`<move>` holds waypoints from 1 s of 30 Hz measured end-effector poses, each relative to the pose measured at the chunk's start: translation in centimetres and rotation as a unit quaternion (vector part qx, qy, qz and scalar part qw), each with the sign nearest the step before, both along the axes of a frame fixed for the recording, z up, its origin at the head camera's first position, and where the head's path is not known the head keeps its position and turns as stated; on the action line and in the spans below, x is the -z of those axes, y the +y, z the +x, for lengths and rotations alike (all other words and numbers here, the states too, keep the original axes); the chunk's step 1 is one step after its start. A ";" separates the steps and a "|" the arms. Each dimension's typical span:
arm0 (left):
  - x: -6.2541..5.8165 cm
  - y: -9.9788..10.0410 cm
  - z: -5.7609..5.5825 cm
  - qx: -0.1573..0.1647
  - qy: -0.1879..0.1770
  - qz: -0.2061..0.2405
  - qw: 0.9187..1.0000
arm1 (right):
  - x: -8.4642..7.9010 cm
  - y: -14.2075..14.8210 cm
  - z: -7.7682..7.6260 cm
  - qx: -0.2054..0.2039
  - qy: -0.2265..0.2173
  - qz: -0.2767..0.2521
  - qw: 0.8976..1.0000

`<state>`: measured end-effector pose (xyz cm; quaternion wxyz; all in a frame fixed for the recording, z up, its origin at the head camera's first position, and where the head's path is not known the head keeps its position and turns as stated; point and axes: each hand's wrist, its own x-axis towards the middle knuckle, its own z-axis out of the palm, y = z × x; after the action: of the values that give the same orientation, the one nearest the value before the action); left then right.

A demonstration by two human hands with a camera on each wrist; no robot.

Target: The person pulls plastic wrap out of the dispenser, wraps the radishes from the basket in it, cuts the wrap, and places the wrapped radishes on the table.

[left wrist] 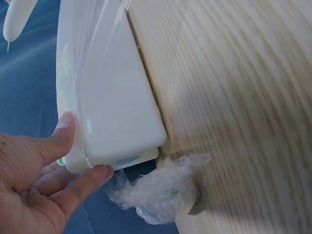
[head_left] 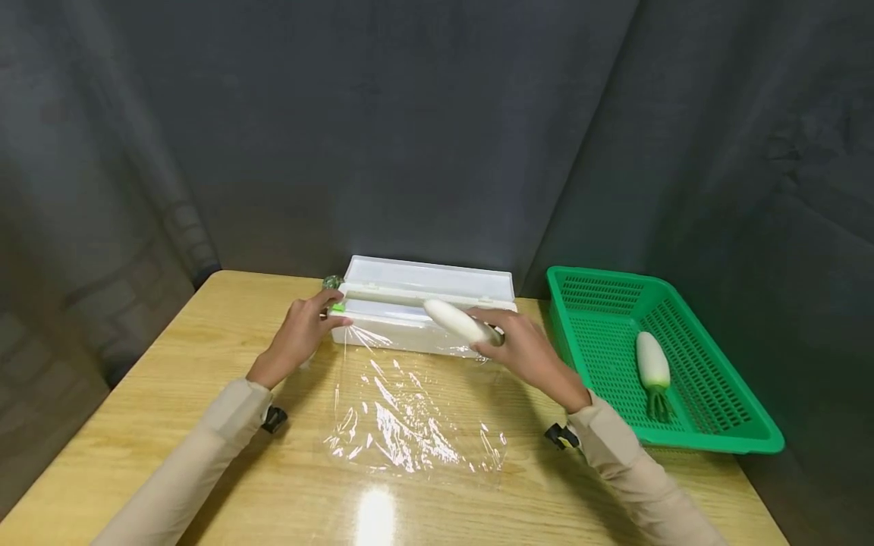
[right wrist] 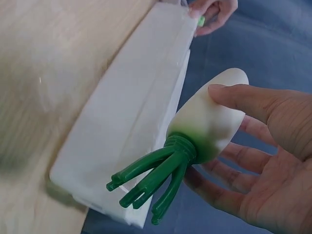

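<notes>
My right hand holds a toy white radish with green stalks, thumb on one side and fingers on the other. The radish is tilted over the right part of a white cling film dispenser, whose lid stands raised at the back. At the dispenser's left end, my left hand grips the corner, its thumb on the upper edge and fingertips round the end. A sheet of clear cling film runs from the dispenser toward the front and lies wrinkled on the table.
A green plastic basket stands on the right of the wooden table, with another white radish in it. Beyond the dispenser's left end lies a film-wrapped bundle. A dark curtain hangs behind the table.
</notes>
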<state>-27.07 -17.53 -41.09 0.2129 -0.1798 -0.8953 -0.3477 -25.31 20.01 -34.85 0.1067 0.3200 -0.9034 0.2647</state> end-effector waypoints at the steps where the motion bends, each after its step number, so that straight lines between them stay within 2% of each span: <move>1: 0.0 0.0 0.1 0.000 0.000 0.001 1.000 | 0.1 -0.3 0.1 -0.003 -0.004 -0.002 1.000; 16: -0.1 -0.1 -0.2 0.000 -0.009 0.010 1.000 | 1.6 -2.2 1.3 -0.046 -0.055 0.023 0.997; 30: -0.1 0.1 0.2 -0.009 -0.011 0.012 1.000 | 3.3 -4.3 3.6 -0.107 -0.117 0.053 0.986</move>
<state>-26.88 -17.44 -41.00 0.2087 -0.1655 -0.8947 -0.3587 -21.66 15.69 -38.11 -0.0457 0.3871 -0.8828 0.2620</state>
